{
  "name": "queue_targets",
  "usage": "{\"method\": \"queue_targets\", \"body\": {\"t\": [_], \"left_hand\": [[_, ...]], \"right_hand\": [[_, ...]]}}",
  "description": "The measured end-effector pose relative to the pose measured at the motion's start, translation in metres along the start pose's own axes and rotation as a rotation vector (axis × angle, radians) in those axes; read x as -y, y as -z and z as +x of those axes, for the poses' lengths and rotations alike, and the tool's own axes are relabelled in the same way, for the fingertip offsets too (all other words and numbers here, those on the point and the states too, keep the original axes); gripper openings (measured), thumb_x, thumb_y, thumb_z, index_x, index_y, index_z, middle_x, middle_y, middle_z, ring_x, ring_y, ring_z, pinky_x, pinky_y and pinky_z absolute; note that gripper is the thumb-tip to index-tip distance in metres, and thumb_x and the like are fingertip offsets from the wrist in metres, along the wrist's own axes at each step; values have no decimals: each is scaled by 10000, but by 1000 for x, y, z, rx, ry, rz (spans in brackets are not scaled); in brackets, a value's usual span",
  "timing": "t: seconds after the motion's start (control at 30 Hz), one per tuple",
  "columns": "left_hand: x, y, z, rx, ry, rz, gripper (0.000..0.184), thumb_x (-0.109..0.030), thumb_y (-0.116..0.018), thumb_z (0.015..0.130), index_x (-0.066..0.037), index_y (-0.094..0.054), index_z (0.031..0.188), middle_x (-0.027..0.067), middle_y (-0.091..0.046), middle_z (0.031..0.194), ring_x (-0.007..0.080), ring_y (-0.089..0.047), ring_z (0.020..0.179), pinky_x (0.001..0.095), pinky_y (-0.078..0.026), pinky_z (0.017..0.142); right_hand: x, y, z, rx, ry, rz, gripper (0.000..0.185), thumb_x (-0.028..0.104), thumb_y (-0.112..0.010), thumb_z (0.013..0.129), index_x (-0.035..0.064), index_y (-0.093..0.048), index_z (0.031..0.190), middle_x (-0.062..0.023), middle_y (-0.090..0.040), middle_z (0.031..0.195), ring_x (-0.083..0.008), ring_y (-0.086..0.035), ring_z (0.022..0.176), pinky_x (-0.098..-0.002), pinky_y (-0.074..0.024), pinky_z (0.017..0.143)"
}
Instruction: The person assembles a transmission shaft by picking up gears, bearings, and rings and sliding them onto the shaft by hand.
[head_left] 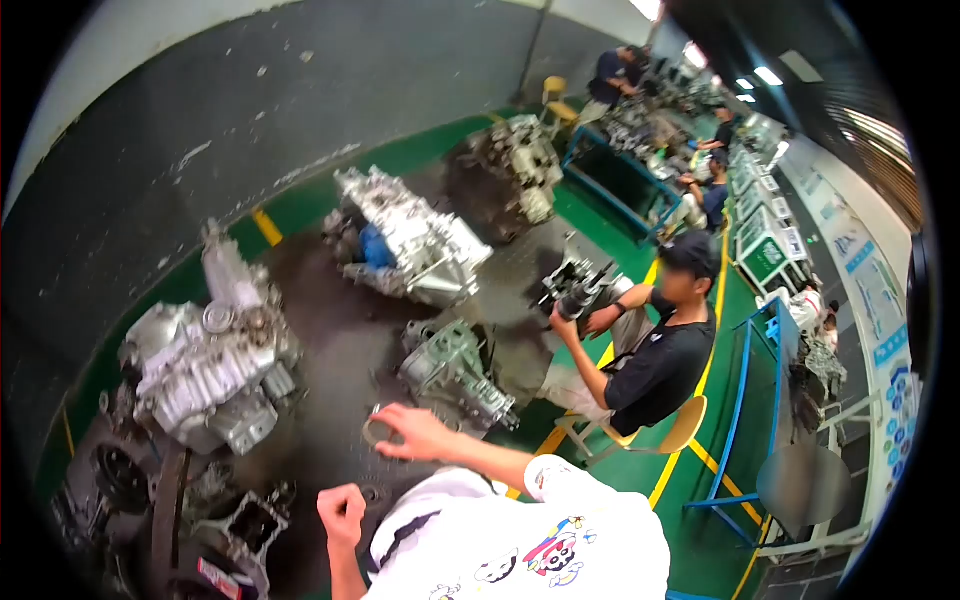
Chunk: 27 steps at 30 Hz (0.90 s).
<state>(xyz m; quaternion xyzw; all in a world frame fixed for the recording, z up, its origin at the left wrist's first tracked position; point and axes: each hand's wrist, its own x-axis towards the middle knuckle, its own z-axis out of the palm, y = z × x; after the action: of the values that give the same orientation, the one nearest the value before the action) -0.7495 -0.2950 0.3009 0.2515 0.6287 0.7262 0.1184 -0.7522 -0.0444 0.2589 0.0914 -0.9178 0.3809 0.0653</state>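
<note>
Thin round metal ring (pixel 368 435) is clamped in right hand (pixel 424 434) grip, near side of ribbed grey-green casing (pixel 446 365), over stained dark worktop (pixel 330 340). Left hand (pixel 342 510) is balled, fingers together; contents can't be told. Ridged silver block (pixel 210 370) is set left of casing.

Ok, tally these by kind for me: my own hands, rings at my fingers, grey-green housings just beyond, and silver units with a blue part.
Hands: 2, left hand and right hand
Ring: 1
Grey-green housing: 1
Silver unit with blue part: 1
Total: 5
</note>
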Motion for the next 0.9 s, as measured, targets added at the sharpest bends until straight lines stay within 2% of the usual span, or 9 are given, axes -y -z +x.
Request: {"method": "queue_targets", "body": {"t": [0.1, 0.17, 0.2, 0.23, 0.3, 0.43, 0.53, 0.77, 0.9], "left_hand": [[-6, -1, -7, -101, 74, 32, 413, -75, -536, 926, -28, -334, 569, 1, -381, 505, 80, -359, 450, 287, -218, 438], [-5, 3, -9, -88, -22, 166, 448, -113, -536, 945, -46, -313, 563, 15, -343, 507, 101, -317, 448, 301, -211, 441], [-14, 0, -13, -133, 89, 191, 456, -132, -544, 951, -39, -309, 572, 21, -335, 510, 117, -303, 446, 312, -206, 443], [-17, -2, -19, -154, 78, 172, 465, -151, -545, 969, -24, -317, 584, 24, -334, 516, 130, -295, 447, 322, -205, 445], [-25, -7, -32, -254, 70, 151, 464, -148, -530, 987, -2, -333, 594, 44, -357, 523, 140, -314, 453, 321, -225, 448], [-27, -27, -53, -466, 37, 97, 430, -67, -481, 967, 0, -356, 561, 34, -393, 498, 133, -330, 444, 307, -248, 448], [-25, -37, -66, -585, 18, 129, 430, -48, -466, 960, -21, -337, 550, 34, -389, 494, 131, -312, 448, 300, -239, 458], [-22, -54, -73, -712, -1, 198, 530, -151, -522, 1023, -87, -326, 534, 5, -352, 478, 122, -296, 420, 295, -242, 465], [-20, -64, -71, -781, -1, 224, 524, -158, -485, 1041, -89, -349, 540, 11, -369, 484, 120, -314, 418, 297, -253, 462]], "right_hand": [[-73, -40, -20, 250, -155, -194, 517, 469, -677, 837, 85, -640, 1180, -176, -652, 1142, -358, -671, 1016, -478, -554, 862], [-109, -65, -31, 407, -283, -354, 469, 474, -648, 848, 73, -680, 1090, -173, -678, 1069, -362, -682, 989, -478, -568, 830], [-132, -81, -42, 484, -287, -367, 484, 491, -632, 855, 66, -682, 1083, -172, -677, 1053, -358, -690, 972, -477, -574, 810], [-141, -92, -48, 501, -354, -352, 503, 511, -633, 856, 69, -675, 1094, -180, -667, 1061, -357, -692, 963, -483, -575, 801], [-172, -125, -68, 432, -333, -380, 509, 490, -656, 858, 84, -637, 1165, -167, -633, 1125, -365, -694, 918, -502, -575, 764], [-183, -142, -69, 400, -224, -345, 506, 341, -729, 825, 79, -548, 1218, -158, -607, 1112, -363, -683, 909, -477, -576, 710], [-194, -154, -63, 397, -171, -345, 505, 269, -740, 835, 67, -536, 1251, -155, -592, 1137, -360, -679, 926, -467, -580, 720], [-193, -156, -51, 398, -189, -325, 540, 271, -742, 855, 78, -527, 1311, -135, -564, 1292, -363, -679, 974, -461, -582, 766], [-168, -165, -56, 385, 151, -94, 530, 150, -713, 827, 75, -538, 1322, -124, -543, 1334, -333, -616, 1091, -437, -536, 901]]}}
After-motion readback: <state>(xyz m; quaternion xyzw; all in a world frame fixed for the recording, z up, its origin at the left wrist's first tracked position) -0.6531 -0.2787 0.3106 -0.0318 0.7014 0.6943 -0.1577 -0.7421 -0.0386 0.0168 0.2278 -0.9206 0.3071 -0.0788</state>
